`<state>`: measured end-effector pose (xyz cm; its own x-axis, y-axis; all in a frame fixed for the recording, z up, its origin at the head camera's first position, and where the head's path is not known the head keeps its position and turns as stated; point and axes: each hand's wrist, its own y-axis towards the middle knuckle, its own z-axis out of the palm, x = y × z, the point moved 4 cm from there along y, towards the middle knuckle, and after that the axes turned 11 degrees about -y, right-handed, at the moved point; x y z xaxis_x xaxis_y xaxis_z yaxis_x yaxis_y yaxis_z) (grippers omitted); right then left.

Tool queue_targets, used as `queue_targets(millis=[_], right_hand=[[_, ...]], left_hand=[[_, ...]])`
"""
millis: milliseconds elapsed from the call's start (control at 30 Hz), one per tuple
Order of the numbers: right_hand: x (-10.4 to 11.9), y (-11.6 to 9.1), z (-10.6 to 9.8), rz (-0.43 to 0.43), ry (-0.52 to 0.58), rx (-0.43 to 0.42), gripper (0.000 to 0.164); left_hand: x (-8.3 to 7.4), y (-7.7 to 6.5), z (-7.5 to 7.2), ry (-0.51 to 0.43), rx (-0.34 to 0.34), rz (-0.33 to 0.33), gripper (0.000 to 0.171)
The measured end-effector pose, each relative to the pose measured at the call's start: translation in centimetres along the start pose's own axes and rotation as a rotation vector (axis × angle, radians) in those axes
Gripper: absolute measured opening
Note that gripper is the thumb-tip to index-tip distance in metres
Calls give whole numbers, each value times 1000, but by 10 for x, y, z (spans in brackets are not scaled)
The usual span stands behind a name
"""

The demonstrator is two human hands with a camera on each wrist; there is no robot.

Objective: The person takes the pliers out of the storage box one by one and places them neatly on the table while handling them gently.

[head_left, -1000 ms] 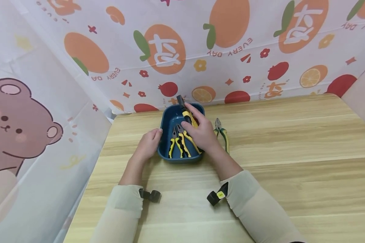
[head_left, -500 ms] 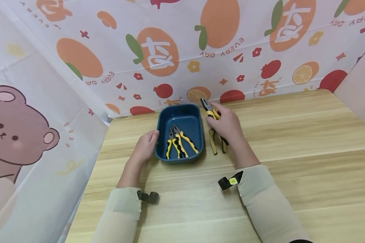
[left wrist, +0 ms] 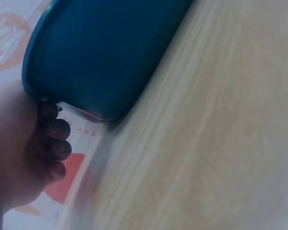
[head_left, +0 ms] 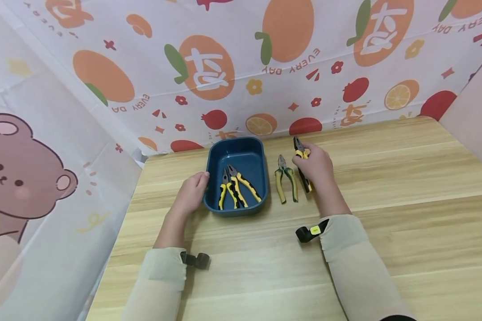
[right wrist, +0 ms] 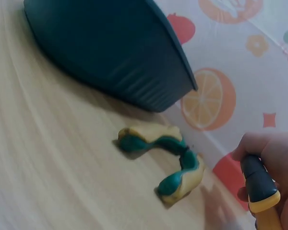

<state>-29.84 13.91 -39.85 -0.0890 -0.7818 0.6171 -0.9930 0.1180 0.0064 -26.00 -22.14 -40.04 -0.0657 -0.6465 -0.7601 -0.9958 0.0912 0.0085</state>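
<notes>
Right grip (head_left: 316,164) holds yellow pliers (head_left: 299,148), green pliers (head_left: 282,166) between it and tray (head_left: 247,156).

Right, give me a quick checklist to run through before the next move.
1. Right hand holding black-and-yellow pliers with metal heads: ok, fingers curled round the handles.
2. Left hand on the blue rectangular round-cornered tray: ok, gripping its left side.
3. Green-and-yellow pliers apart from the tray: ok, lying on the light wooden table.
4. Tray empty: not ok, two yellow-and-black pliers lie inside.
5. Held pliers clear of the table: cannot tell.
</notes>
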Motion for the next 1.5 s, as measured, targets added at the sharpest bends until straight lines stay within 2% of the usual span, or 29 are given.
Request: queue_targets(millis=[300, 700, 1133, 1500], right_hand=[[-15, 2, 12, 37, -60, 84, 56], [-15, 1, 20, 19, -114, 43, 57], [-18, 1, 23, 10, -124, 40, 57], [-22, 1, 25, 15, -90, 30, 56]], left_hand=[[1, -1, -2, -16, -8, -4, 54], [0, 2, -3, -32, 7, -8, 57], [1, 1, -1, -42, 18, -16, 55], [2, 1, 0, -51, 23, -25, 55]])
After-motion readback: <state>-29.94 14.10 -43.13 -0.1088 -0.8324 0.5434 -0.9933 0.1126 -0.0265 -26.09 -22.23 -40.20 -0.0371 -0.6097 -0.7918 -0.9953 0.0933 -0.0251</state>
